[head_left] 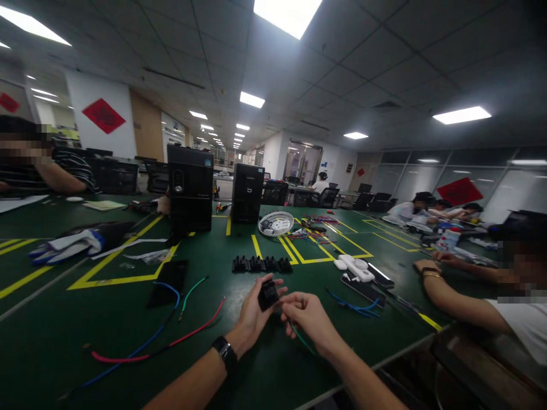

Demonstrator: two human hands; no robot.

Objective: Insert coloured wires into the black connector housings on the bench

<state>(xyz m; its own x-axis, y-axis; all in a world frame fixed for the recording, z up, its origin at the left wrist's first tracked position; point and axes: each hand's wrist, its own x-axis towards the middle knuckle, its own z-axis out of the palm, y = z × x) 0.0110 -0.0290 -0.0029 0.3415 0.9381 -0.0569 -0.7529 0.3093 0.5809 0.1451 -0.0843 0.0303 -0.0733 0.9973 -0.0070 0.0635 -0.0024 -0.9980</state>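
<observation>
My left hand (252, 310) is closed around a small black block (269, 295) that looks like a terminal block. Close beside it, my right hand (308, 316) pinches a thin green wire (302, 340), its end near the block's right side. Whether the wire has entered the block cannot be made out. Beyond my hands stands a row of similar black blocks (261, 264). Left of my hands lie a short green wire (191, 294), a red wire (197, 326) and a long blue wire (160, 329). Several blue wires (354, 303) rest at the right.
Two black computer cases (191, 191) stand at the back. A white basket (276, 224) and a heap of coloured wires (314, 232) lie near them. Phones and white earbud cases (358, 267) are at right. Gloves (70, 246) lie left. A co-worker's arm (459, 302) rests on the right side.
</observation>
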